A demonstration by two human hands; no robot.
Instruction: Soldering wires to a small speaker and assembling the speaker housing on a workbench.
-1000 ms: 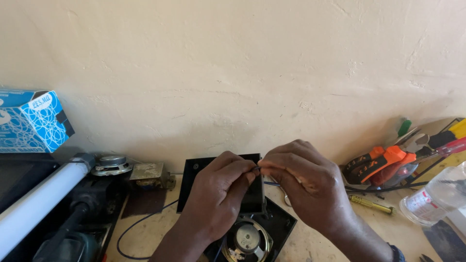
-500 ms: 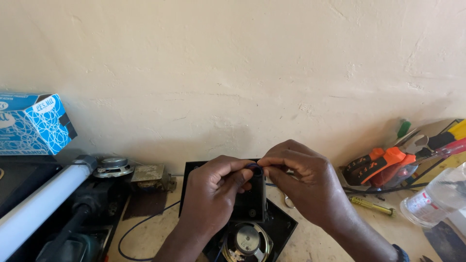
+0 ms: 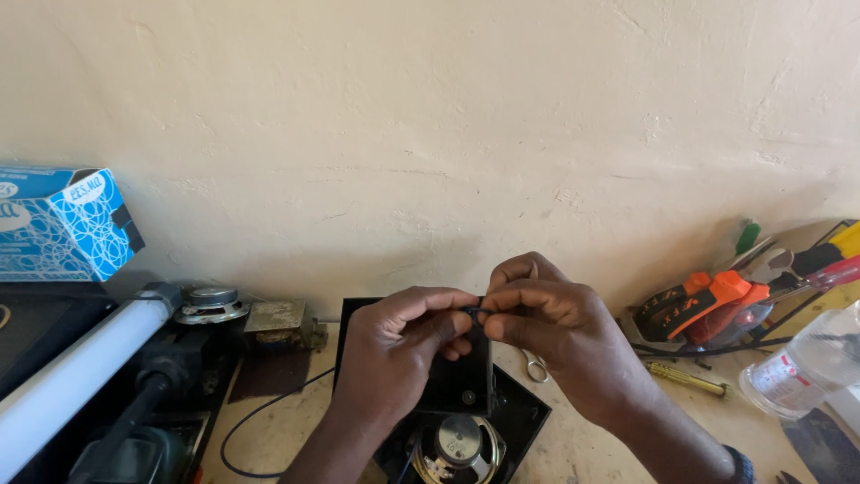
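Note:
My left hand (image 3: 394, 354) and my right hand (image 3: 555, 332) meet at chest height, fingertips pinched together on a thin dark wire (image 3: 475, 311). Both hands hover over a black box-shaped housing (image 3: 461, 385) on the workbench. A small round speaker (image 3: 459, 444) with a metal back sits in the black panel just below the hands. A thin dark cable (image 3: 260, 417) runs from the housing to the left across the bench.
A blue cardboard box (image 3: 63, 224) and a white tube (image 3: 72, 376) lie at the left, beside a loose speaker magnet (image 3: 210, 303) and a metal block (image 3: 279, 321). Orange-handled tools (image 3: 708, 300), a yellow screwdriver (image 3: 685, 378) and a clear plastic bottle (image 3: 806, 363) crowd the right. The plaster wall (image 3: 448, 134) stands behind.
Both hands have dropped slightly lower in view and stayed pinched together on the wire. The fingertips have shifted a little against each other.

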